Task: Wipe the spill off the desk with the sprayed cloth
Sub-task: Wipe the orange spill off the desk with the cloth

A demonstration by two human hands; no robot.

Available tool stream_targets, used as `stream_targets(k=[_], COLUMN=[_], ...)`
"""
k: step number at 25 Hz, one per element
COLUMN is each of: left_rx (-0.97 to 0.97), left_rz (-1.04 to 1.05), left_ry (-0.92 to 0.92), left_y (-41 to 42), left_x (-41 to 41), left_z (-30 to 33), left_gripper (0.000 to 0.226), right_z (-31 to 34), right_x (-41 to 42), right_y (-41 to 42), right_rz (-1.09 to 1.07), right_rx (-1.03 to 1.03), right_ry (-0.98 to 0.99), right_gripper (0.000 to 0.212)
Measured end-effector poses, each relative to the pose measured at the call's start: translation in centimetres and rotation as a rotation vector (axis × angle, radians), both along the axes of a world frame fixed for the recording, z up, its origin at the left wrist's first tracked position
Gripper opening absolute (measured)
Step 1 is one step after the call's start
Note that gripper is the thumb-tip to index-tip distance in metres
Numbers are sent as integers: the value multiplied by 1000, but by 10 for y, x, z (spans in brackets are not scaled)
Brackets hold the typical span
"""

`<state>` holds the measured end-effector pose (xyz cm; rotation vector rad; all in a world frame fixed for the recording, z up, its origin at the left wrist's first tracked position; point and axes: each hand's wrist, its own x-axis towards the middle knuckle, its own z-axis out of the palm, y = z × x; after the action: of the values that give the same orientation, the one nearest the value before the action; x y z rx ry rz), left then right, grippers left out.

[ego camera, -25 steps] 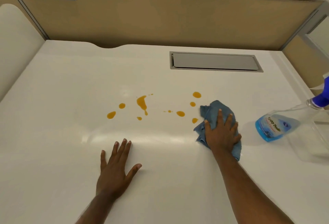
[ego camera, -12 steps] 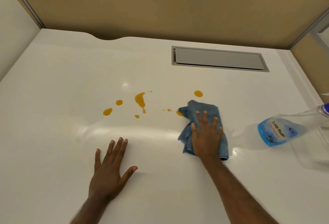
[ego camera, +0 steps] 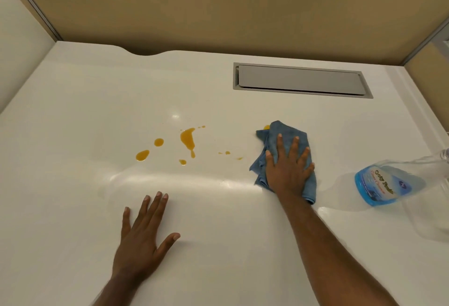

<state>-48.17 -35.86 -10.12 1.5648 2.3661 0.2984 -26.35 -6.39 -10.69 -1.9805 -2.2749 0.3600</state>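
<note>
Since half a second ago my right hand [ego camera: 288, 172] has pushed the cloth [ego camera: 284, 157] farther away, up over the orange drop that sat at the far right of the spill; only a sliver of that drop now peeks out at the cloth's far-left edge. The drops that lay just left of the cloth a second ago are gone, apart from a faint smear.

My right hand lies flat on the cloth with its fingers [ego camera: 279, 145] spread and pointing away from me, palm pressing the blue fabric onto the white surface [ego camera: 97, 101]. It is not gripping the cloth, only bearing down on it. My left hand [ego camera: 143, 240] rests palm down on the bare surface, near and left of the right one, fingers stretched out and thumb angled off to the right, holding nothing.

The cloth is bunched and folded under my right palm, with creased edges showing on its left and near-right sides. Left of it, the rest of the spill [ego camera: 188, 139] sits as one long orange blot, several smaller drops to its left and near side, and a few tiny specks between it and the cloth.

Right of the cloth, a clear spray bottle [ego camera: 388, 184] with a blue label lies on its side. Farther back, a grey flap [ego camera: 300, 79] is set into the surface, and a tan partition [ego camera: 230, 9] rises behind.
</note>
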Motion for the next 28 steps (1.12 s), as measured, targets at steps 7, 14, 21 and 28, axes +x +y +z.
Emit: stream_targets(k=[7,14,21,28], left_rx=[-3,-1,-12,6], left_rz=[10,26,31,22], left_ry=[0,-4,6,-3], left_y=[0,3,2,0], left_x=[0,3,4,1], left_z=[-1,2,3,0], left_gripper=[81,87,83,79], right_z=[4,7,-1,11], right_x=[-25,-96,-42,-59], right_y=[47,-18,-54,-25], right_rz=[95,538,467,155], right_rx=[4,20,86,-20], right_ry=[-6,47,7,15], right_gripper=[61,57,63,60])
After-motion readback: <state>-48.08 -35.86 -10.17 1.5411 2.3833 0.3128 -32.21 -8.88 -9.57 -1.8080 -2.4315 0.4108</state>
